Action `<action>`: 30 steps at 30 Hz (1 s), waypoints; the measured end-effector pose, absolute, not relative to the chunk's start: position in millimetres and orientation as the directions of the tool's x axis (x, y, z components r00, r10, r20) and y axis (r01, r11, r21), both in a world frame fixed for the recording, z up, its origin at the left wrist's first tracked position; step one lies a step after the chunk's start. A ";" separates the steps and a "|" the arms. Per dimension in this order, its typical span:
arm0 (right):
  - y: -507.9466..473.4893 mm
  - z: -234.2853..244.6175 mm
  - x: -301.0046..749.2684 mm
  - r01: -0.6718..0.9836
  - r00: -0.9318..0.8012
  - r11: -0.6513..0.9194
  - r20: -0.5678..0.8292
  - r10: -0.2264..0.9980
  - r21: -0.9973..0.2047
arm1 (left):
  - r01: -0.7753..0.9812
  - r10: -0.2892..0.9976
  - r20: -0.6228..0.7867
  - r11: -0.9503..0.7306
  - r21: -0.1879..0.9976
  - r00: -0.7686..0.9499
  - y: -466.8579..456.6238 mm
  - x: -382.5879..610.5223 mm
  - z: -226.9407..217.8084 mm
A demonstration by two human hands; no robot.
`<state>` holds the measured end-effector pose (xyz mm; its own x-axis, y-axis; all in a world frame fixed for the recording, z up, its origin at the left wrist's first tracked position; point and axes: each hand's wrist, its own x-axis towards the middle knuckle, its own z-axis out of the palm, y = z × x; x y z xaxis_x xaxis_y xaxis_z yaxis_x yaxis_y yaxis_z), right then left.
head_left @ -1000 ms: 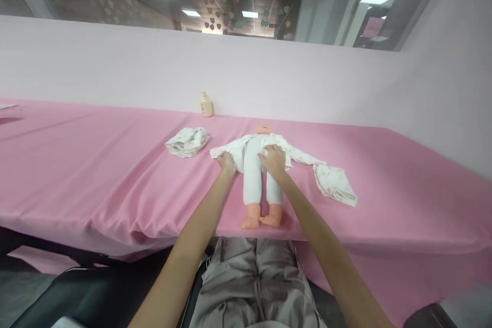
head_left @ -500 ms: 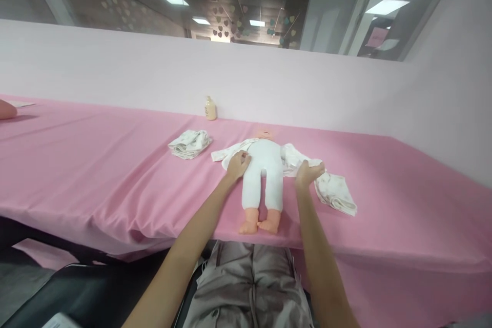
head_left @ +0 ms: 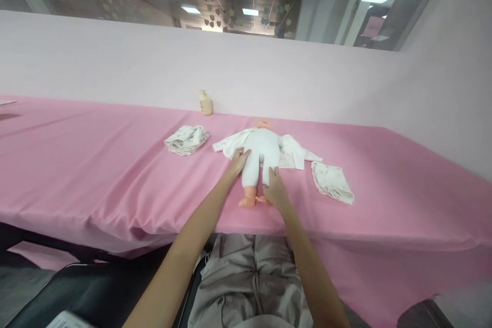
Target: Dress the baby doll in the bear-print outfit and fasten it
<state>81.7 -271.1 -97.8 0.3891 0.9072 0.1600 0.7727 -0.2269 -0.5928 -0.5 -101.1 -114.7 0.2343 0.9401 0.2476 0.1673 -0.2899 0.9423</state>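
A small cream bottle stands upright at the back of the table, right by the pale pink wall. Its side is not see-through, so I cannot tell what is in it. A smooth pink tablecloth covers the long table and hangs over the near edge in soft folds. A baby doll lies on its back in the middle of the cloth, with its head far away and its bare peach feet close to the person. The doll's body and legs are soft, white and puffy. Under the doll a little white shirt lies spread open, with one sleeve out to each side. A folded white cloth with tiny marks sits to the left, apart from the doll. Another crumpled white cloth lies to the right, near the shirt sleeve. Both arms reach straight out over the table edge. The left hand rests on the doll's side at the hip, with the fingers loose and not closed. The right hand lies on the doll's leg just above the feet, and I cannot tell if it grips the leg.
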 end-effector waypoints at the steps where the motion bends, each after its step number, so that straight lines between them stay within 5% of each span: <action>1: -268.3 -97.1 89.0 0.763 0.390 -0.207 0.180 0.903 -0.612 | 0.215 0.934 0.256 -0.311 0.926 0.251 -102.7 -1.4 -113.6; 6: -295.2 -107.5 145.9 0.722 0.517 -0.205 0.317 0.795 -0.661 | 0.423 0.914 0.276 -0.385 0.820 0.297 -108.3 -4.7 -108.3; 15: -374.1 -126.0 233.4 0.849 0.517 -0.413 0.681 0.519 -0.330 | 0.591 0.914 0.275 -0.403 0.698 0.298 -107.7 -5.6 -104.8; 22: -387.7 -125.2 255.9 0.675 0.734 -0.656 0.403 0.547 -0.339 | 0.637 0.911 0.273 -0.412 0.652 0.310 -108.3 -5.5 -103.8; 25: -380.4 -101.7 257.6 0.646 0.761 -0.540 0.398 0.513 -0.539 | 0.660 0.898 0.345 -0.436 0.612 0.273 -111.4 -6.3 -100.9; 28: -355.6 -65.0 234.6 0.545 0.789 -0.168 0.436 0.432 -0.821 | 0.608 0.776 0.577 -0.593 0.527 0.256 -119.2 -6.2 -96.1; 30: -327.2 -43.5 204.5 0.445 0.767 0.081 0.426 0.479 -0.892 | 0.528 0.656 0.695 -0.718 0.453 0.296 -128.0 -4.6 -92.9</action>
